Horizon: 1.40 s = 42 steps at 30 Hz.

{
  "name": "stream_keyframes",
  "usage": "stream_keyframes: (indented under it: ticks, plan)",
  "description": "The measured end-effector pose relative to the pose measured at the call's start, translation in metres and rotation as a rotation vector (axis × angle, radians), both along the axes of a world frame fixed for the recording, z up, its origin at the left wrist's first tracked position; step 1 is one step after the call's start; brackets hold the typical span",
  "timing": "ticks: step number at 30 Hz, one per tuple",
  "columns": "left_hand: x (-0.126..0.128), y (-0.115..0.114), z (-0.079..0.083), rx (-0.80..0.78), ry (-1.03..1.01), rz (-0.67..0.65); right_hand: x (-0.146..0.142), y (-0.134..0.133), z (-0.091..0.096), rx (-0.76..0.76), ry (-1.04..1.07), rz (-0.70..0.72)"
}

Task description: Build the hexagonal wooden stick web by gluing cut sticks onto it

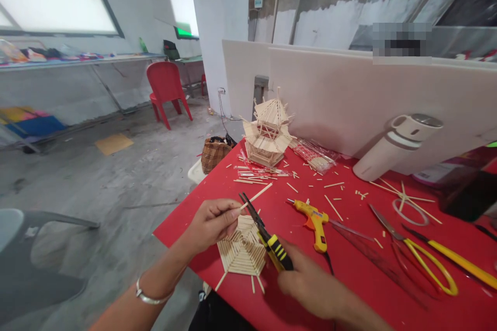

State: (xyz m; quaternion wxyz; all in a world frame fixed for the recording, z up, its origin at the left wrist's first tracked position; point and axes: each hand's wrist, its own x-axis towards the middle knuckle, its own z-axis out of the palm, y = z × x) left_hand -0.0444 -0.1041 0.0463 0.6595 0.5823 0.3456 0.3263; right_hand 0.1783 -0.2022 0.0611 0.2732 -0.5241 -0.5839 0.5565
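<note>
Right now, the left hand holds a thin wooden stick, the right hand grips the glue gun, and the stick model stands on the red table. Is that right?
Not quite: the head view shows the right hand gripping black-and-yellow pliers; the glue gun lies on the red table. The rest stands: left hand on a thin wooden stick, stick model on the table.

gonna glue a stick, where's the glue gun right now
In the head view, the glue gun lies on the red table, to the right of the pliers in the right hand and left of the scissors.
</note>
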Motion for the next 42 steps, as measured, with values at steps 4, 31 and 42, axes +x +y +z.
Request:
stream_keyframes:
  ticks: [4, 31, 42]
  plan:
    - [0.004, -0.001, 0.01, 0.028, 0.041, 0.001, -0.001, 0.001, -0.004, 0.213, -0.116, -0.031]
    - [-0.008, -0.012, 0.004, 0.184, 0.049, -0.055, -0.013, -0.003, -0.034, 0.434, -0.558, -0.108]
    - [-0.008, -0.015, 0.009, 0.256, 0.105, -0.042, -0.016, -0.004, -0.031, 0.533, -0.674, -0.079]
